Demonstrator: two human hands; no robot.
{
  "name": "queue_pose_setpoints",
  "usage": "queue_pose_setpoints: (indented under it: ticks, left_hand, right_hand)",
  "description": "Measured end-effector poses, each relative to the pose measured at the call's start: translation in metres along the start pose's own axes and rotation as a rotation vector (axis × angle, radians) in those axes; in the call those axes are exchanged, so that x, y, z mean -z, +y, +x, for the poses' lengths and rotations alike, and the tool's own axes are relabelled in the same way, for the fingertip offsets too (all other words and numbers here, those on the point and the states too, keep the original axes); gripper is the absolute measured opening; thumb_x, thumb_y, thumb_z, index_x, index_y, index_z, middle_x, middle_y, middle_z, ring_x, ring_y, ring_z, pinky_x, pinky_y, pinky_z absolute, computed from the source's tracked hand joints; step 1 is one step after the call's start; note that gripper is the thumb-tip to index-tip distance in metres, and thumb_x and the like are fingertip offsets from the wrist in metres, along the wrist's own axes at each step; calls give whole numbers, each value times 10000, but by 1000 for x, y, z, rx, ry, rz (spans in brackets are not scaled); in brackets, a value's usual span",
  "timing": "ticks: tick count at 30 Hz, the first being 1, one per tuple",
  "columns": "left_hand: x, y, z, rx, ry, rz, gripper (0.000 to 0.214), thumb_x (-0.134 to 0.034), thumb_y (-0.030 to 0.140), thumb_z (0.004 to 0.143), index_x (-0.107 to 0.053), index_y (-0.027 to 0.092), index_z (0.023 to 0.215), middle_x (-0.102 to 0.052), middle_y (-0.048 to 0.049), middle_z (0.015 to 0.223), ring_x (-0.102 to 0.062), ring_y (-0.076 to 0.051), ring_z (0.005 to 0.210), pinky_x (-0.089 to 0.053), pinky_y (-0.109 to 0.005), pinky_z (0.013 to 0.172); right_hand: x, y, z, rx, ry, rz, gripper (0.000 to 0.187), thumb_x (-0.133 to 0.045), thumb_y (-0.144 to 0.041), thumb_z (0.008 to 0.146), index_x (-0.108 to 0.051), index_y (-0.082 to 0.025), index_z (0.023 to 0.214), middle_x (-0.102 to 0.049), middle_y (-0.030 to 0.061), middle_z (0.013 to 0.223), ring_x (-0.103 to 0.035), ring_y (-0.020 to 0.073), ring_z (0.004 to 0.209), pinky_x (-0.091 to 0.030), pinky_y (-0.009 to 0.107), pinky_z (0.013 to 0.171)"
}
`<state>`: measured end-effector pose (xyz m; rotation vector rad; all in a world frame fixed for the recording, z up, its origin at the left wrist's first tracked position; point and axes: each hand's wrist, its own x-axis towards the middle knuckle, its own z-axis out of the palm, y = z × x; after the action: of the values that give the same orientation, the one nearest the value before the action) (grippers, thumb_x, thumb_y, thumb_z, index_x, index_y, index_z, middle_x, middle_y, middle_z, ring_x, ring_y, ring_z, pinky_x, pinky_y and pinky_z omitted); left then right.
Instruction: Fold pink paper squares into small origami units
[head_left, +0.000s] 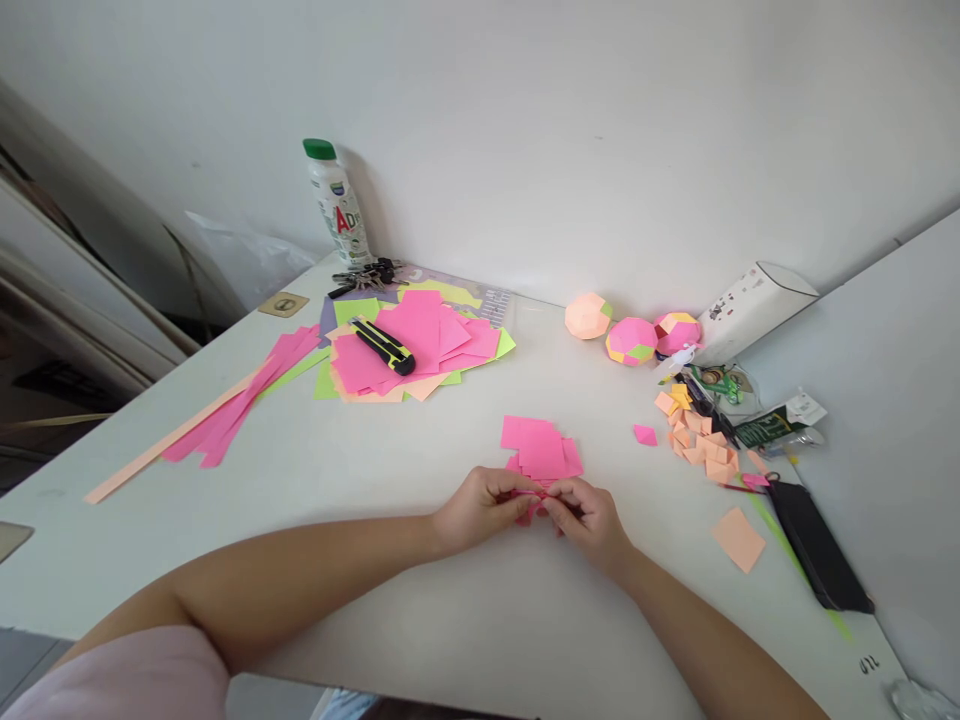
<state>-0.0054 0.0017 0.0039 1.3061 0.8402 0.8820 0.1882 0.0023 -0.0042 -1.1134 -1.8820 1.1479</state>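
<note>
Both hands meet near the middle front of the white table [420, 470]. My left hand [484, 510] and my right hand [590, 518] are closed, fingertips pinching a small pink piece of paper [541, 494] between them. Its exact shape is mostly hidden by the fingers. Just beyond and partly under the hands lies a loose pile of pink paper pieces [541, 448]. A single small folded pink piece [645, 435] rests apart, to the right of the pile.
A box cutter [382, 345] lies on stacked coloured sheets [450, 350], with paper strips [247, 400] at left. Behind stand a bottle [337, 205] and keys [367, 276]. At right are paper balls [631, 341], folded orange pieces [701, 440], a black pouch [814, 545] and an orange sheet [739, 540].
</note>
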Motion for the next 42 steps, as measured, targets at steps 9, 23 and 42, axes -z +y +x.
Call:
queue_pose_setpoints:
  ticks: [9, 23, 42]
  left_hand:
    - [-1, -1, 0, 3, -9, -3, 234, -576, 331, 817, -702, 138, 858, -666, -49, 720, -572, -124, 627, -495, -248, 594]
    - [0, 1, 0, -3, -4, 0, 237, -587, 339, 809, -710, 138, 837, -645, -34, 670, -535, -104, 568, -465, -226, 542]
    - [-1, 0, 0, 20, -5, -45, 139, -607, 242, 771, -644, 116, 816, -628, -45, 726, -555, -120, 633, -463, -250, 591]
  right_hand:
    - [-1, -2, 1, 3, 3, -5, 125, -531, -301, 866, -561, -193, 810, -662, 16, 615, -573, 117, 441, -495, 228, 418]
    - [-1, -1, 1, 5, -13, 16, 121, -523, -298, 872, -582, -193, 875, -684, 32, 650, -696, 180, 642, -517, 219, 421]
    - [-2, -3, 0, 77, 26, -55, 100, -528, -263, 854, -580, -199, 797, -677, 22, 619, -645, 150, 512, -495, 224, 404]
